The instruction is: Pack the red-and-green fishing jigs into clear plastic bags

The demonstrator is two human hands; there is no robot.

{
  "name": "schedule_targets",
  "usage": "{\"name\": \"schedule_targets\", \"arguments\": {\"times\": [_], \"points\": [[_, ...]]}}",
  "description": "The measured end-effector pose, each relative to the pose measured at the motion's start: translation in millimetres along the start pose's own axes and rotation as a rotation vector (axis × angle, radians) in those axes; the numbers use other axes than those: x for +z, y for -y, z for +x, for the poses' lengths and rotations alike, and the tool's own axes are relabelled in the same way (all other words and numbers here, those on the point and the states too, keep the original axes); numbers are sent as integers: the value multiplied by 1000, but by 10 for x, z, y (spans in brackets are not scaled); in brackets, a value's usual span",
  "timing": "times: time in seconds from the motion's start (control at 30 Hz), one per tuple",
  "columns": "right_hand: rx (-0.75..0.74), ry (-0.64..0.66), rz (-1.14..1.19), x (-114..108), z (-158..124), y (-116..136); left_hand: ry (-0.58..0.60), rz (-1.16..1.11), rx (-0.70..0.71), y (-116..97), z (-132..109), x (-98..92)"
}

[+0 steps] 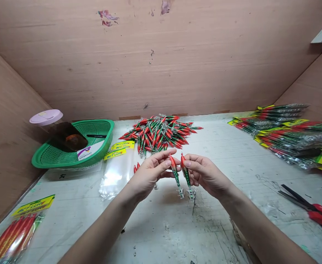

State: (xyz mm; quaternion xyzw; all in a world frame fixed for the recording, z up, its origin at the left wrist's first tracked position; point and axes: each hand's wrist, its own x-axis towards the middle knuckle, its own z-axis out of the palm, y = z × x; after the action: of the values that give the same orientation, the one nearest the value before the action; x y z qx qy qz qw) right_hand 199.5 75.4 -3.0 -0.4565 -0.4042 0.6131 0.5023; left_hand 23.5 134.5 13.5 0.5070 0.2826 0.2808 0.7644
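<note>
Above the worktable [161, 227], the left hand [149, 172] pinches one red-and-green lure [175, 174] by its red head between thumb and forefinger, the right hand [205, 174] pinches a second lure [186, 176] likewise, both hanging hooks-down, side by side.

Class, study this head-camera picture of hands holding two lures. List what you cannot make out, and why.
Head view, scissors: handles cut off by the right edge.
Head view, packed lures lower left: cut off by the corner, count unclear.
Head view, loose lures behind the left hand: hidden except red tips.
Head view, hooks of the left lure and right lure: too small, blurred.
</note>
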Motion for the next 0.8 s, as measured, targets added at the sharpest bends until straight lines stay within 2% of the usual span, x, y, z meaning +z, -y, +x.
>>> {"name": "schedule_targets", "arguments": {"times": [0.07, 0.2, 0.37, 0.5, 0.6, 0.8], "points": [[28, -59, -85, 1, 30, -48, -29, 164, -28, 15, 45, -66], [124, -198, -278, 18, 152, -268, -246, 689, -30, 170, 186, -210], [246, -255, -470, 113, 378, -506, -348, 957, 4, 390, 293, -282], [268, -282, -661, 213, 536, -534, -428, 1148, 35, 409, 289, -267], [219, -278, -827, 234, 624, -498, -494, 1257, 54, 334, 260, -270], [-67, -316, -1206, 87, 844, -295, -557, 1361, 129, 119, 252, -425]]}}
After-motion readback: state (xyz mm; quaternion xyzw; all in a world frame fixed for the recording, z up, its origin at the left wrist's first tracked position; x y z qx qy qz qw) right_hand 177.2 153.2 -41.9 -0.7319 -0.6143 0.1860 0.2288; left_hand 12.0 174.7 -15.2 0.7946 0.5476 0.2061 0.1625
